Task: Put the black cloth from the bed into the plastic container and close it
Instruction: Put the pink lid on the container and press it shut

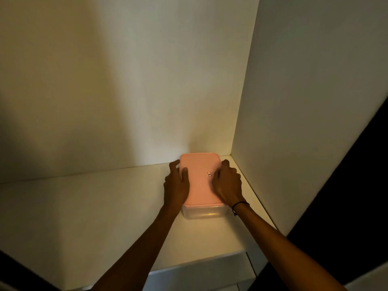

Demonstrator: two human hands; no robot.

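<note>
A clear plastic container (202,213) with a pink lid (200,181) stands on a white shelf (94,206), close to the back right corner. The lid lies flat on top of the box and carries a small sticker. My left hand (176,185) rests on the lid's left edge, thumb on top and fingers curled down the side. My right hand (227,183) grips the right edge in the same way; a thin dark band circles that wrist. No black cloth and no bed are in view. What is inside the box cannot be made out.
A white back wall (126,80) and a white side panel (304,101) enclose the shelf at the corner. Below the shelf's front edge a white drawer front (199,276) shows. Dark space lies at the far right.
</note>
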